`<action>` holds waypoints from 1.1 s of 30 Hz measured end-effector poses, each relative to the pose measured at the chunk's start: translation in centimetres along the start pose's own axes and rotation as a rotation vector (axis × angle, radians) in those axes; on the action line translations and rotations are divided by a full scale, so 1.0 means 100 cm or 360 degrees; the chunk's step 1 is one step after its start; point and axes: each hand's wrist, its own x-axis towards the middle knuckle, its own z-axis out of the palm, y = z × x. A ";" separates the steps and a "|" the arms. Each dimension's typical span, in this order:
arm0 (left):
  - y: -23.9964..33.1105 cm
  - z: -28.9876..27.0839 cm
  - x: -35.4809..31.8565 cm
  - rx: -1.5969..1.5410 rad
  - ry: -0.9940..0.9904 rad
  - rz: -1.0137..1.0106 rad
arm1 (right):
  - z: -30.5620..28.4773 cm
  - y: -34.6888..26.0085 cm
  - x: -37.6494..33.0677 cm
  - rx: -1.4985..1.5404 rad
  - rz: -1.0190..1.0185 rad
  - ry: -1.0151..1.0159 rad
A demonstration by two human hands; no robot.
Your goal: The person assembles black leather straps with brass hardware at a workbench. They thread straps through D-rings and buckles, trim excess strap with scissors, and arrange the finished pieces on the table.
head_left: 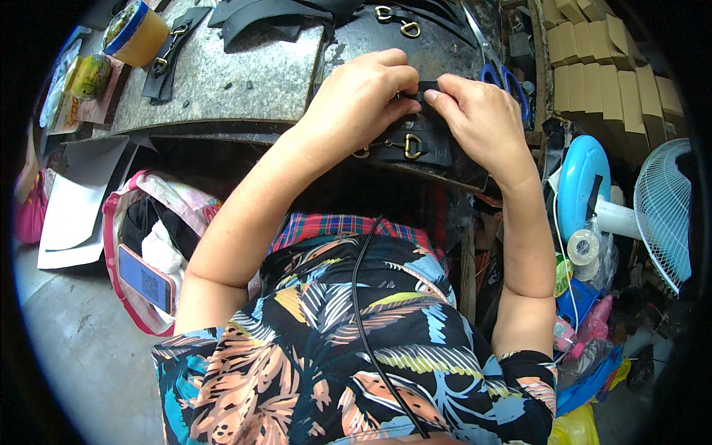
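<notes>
Both my hands meet over a black strap point(428, 90) at the near edge of a worn dark work surface point(437, 46). My left hand point(363, 96) pinches the strap's left part with curled fingers. My right hand point(478, 119) grips its right end between thumb and fingers. Just below them lies a stack of black leather straps with brass buckles point(410, 145). How the strap is joined under my fingers is hidden.
Blue-handled scissors point(503, 74) lie right of my hands. More black straps point(259, 16) and brass rings point(400, 22) sit at the back. A stone slab point(222, 67), a capped jar point(137, 33), stacked cardboard boxes point(601, 67), a white fan point(664, 208), tape roll point(584, 246), and a bag with a phone point(147, 279) surround me.
</notes>
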 end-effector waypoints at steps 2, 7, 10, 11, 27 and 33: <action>0.000 -0.003 0.001 -0.0020 -0.0049 -0.0044 | 0.001 0.002 0.001 -0.0157 0.0044 0.0008; 0.004 -0.013 -0.005 -0.0098 0.0043 -0.0081 | -0.006 0.016 -0.001 0.0060 0.0028 0.0273; 0.008 -0.008 -0.004 0.0060 0.0027 -0.0081 | -0.002 0.019 -0.002 0.0202 -0.0111 0.0376; 0.008 -0.005 -0.003 0.0110 0.0004 -0.0065 | 0.001 0.018 -0.003 0.0102 -0.0162 0.0386; 0.006 -0.001 -0.006 0.0230 0.0250 0.0059 | 0.007 0.012 -0.010 -0.0022 -0.0208 0.0464; 0.010 -0.009 -0.006 0.0208 0.0216 0.0111 | 0.009 0.004 -0.017 0.0922 -0.0216 0.0633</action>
